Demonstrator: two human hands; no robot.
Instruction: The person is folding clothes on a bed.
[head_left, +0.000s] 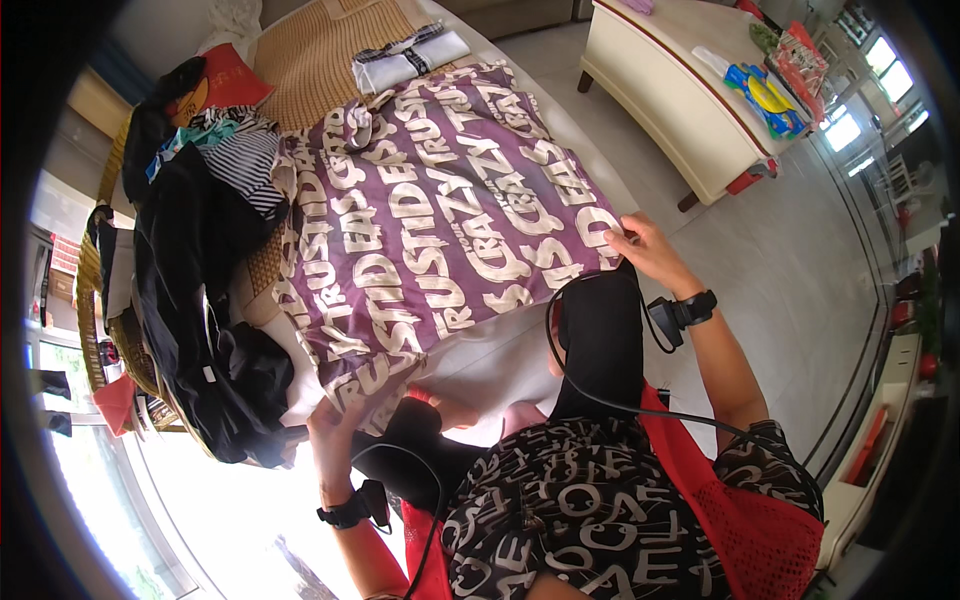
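Observation:
A purple shirt (435, 217) with large white lettering lies spread out before me, its hem towards my body. My left hand (331, 429) grips the hem's near left corner, its fingers partly hidden by cloth. At the opposite end of that hem, my right hand (651, 251) pinches the right corner between thumb and fingers. Past the collar end is a folded white garment (427, 64) with black-and-white plaid cloth on it. Black clothes (176, 247) are heaped to the left, beside a black-and-white striped garment (244, 169).
Under the shirt is a woven mat (319, 56) on a bed-like surface. A red cushion (234, 79) sits at the far left. Across the tiled floor (720, 277) stands a cream table (667, 97) bearing a blue-and-yellow packet (769, 101). Cables (600, 401) run from both wrist devices.

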